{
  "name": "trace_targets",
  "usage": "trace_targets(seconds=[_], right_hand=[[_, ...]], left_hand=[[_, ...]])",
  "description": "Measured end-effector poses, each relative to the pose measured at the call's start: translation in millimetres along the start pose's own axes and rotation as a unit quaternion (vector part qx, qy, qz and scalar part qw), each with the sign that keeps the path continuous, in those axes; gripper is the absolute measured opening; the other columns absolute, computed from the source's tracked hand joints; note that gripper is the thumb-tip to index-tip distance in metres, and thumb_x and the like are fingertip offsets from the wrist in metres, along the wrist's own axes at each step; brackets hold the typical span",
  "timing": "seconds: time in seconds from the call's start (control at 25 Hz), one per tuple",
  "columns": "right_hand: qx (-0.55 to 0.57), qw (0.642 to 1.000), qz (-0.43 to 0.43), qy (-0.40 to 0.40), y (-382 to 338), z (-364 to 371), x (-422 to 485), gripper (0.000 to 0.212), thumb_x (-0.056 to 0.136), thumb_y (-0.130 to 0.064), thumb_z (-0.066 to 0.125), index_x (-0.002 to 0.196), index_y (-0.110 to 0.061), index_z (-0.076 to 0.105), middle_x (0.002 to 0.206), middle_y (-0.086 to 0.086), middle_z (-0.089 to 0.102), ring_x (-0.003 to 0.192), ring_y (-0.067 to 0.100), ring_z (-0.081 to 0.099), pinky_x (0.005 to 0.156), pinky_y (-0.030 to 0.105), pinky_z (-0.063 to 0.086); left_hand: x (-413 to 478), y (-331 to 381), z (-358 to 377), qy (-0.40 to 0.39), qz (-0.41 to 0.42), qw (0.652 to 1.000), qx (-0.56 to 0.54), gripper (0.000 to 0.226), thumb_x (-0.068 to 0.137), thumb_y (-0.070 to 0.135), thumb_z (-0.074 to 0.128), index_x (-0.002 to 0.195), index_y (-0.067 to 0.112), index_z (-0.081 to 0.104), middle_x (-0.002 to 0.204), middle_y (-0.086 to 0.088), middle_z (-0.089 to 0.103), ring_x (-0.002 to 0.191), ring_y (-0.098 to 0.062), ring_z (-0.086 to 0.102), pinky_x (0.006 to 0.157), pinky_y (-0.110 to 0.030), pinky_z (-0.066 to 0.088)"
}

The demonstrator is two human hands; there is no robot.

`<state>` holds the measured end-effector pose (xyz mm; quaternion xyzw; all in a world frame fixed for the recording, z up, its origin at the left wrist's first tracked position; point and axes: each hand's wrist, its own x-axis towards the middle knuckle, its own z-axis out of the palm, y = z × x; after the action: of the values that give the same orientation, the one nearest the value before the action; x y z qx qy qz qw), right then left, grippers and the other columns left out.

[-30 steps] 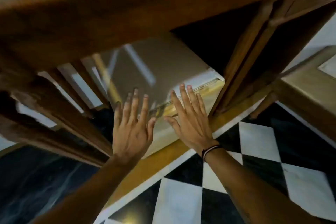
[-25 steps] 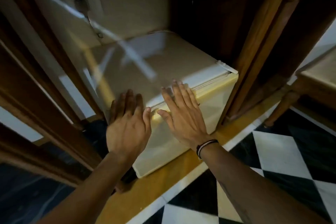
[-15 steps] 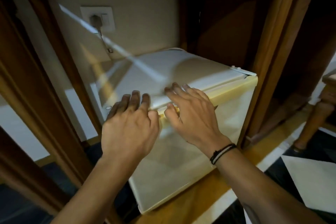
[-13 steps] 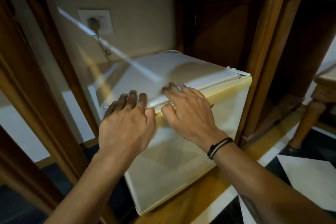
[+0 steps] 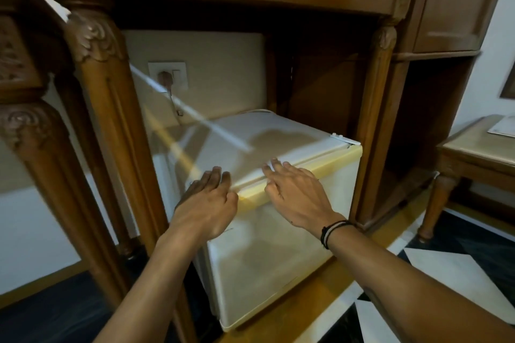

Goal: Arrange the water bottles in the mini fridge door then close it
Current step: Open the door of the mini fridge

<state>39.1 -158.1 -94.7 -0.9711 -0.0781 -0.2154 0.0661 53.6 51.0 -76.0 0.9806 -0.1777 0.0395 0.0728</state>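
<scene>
Both hands rest empty on the fridge (image 5: 278,253) under the cabinet: left hand (image 5: 204,207) and right hand (image 5: 296,193), fingers loosely apart along the door's top edge. No bottles visible. Opening the door probably comes next.

A furnished room, likely a hotel or home bedroom: a carved wooden cabinet (image 5: 94,69) houses a white mini fridge (image 5: 278,259) in its lower niche, a wall socket (image 5: 167,75) behind, checkered tiles (image 5: 446,267) underfoot.
</scene>
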Motion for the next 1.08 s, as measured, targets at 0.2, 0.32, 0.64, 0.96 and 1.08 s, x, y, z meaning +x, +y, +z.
trace_targets(seconds=[0.2,0.32,0.64,0.96,1.08], right_hand=[[0.018,0.999,-0.001,-0.026,16,-16,-36,0.060,0.101,-0.040,0.021,0.153,-0.028,0.049,0.162,-0.006,0.042,0.145,0.008,0.044,0.121,0.026,0.022],[0.021,0.997,-0.011,-0.077,50,-34,-72,0.064,0.101,-0.049,0.010,0.161,-0.037,0.027,0.170,-0.015,0.012,0.156,0.002,0.013,0.125,0.025,0.002],[-0.036,0.973,0.051,-0.222,131,-107,-126,0.054,0.110,-0.038,0.030,0.163,-0.033,0.025,0.172,-0.013,0.008,0.158,0.005,0.000,0.122,0.023,0.001],[-0.120,0.963,0.115,-0.214,171,-136,-153,0.057,0.104,-0.014,0.038,0.159,-0.031,0.040,0.171,-0.011,0.019,0.159,0.015,0.017,0.128,0.040,0.020],[-0.154,0.957,0.123,-0.214,167,-141,-155,0.055,0.102,-0.007,0.042,0.153,-0.023,0.048,0.167,0.002,0.034,0.152,0.027,0.034,0.121,0.045,0.034]], left_hand=[[-10,-5,10,0.006,0.018,0.999,-0.044,0.066,0.120,0.044,0.014,0.182,0.022,0.007,0.189,0.003,-0.009,0.174,-0.012,-0.009,0.138,-0.036,-0.006],[-9,-8,24,0.054,0.025,0.998,-0.024,0.068,0.119,0.050,0.013,0.181,0.025,0.003,0.188,0.006,-0.013,0.172,-0.010,-0.015,0.133,-0.033,-0.014],[-16,-3,62,0.242,0.035,0.967,0.071,0.076,0.113,0.046,0.016,0.179,0.008,0.011,0.187,-0.009,-0.009,0.172,-0.022,-0.019,0.136,-0.041,-0.024],[0,2,78,0.325,0.022,0.943,0.068,0.077,0.113,0.043,0.031,0.173,-0.005,0.031,0.187,-0.019,0.013,0.176,-0.030,0.000,0.136,-0.047,-0.022],[2,7,79,0.342,0.006,0.937,0.071,0.076,0.113,0.042,0.030,0.172,-0.006,0.033,0.186,-0.019,0.017,0.176,-0.031,0.005,0.134,-0.046,-0.025]])
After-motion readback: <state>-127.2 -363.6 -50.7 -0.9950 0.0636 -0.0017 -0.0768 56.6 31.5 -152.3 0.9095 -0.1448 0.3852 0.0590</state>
